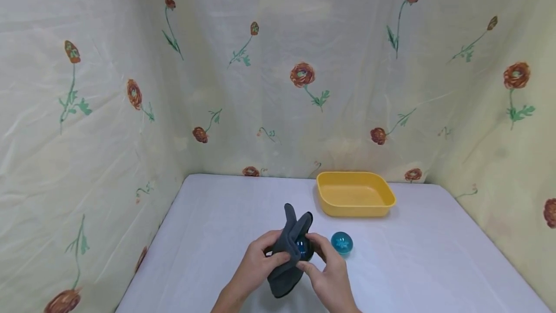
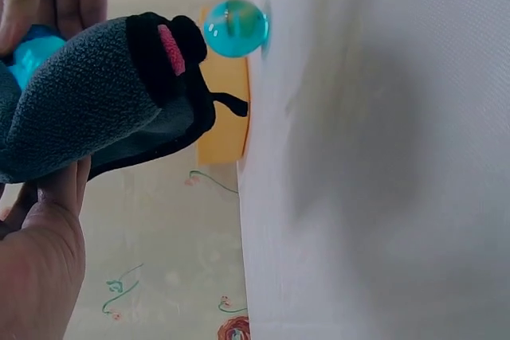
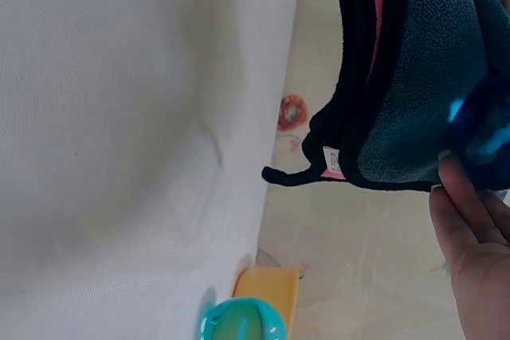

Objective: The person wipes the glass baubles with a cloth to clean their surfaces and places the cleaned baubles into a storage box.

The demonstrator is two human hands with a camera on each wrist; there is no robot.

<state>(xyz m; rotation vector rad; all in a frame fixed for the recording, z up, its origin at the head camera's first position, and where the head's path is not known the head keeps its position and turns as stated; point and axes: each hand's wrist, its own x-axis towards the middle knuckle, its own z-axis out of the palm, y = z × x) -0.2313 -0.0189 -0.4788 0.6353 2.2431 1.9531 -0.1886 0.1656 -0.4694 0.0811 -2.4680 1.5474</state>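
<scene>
1. The left hand (image 1: 260,260) holds a dark grey cloth (image 1: 290,250); its grip is pinching, with the thumb on top of the fabric and the other fingers under it.
2. The right hand (image 1: 326,269) meets it from the other side and its grip pinches a blue ball (image 1: 302,248) that sits half wrapped inside the cloth, fingertips on the ball and the cloth edge.
3. The cloth is a thick fleece, dark grey outside, with a black border, a pink lining that shows in both wrist views, a small black loop and a little white label (image 3: 331,162) at one corner.
4. Two ends of the cloth stand upward above the hands, and the lower part hangs down between the wrists.
5. The cloth and the ball are held just above the desk (image 1: 208,226), in front of the person, near the front edge.
6. A second ball (image 1: 341,242), clear turquoise, lies on the desk just beside the right hand, not touching it.
7. Behind this ball, farther on the desk, stands a yellow tray (image 1: 355,211), well apart from the hands.
8. A pale curtain with red flowers (image 1: 302,74) closes the desk on three sides.
9. The cloth covers most of the held ball, so only a small shiny part of it shows.
</scene>
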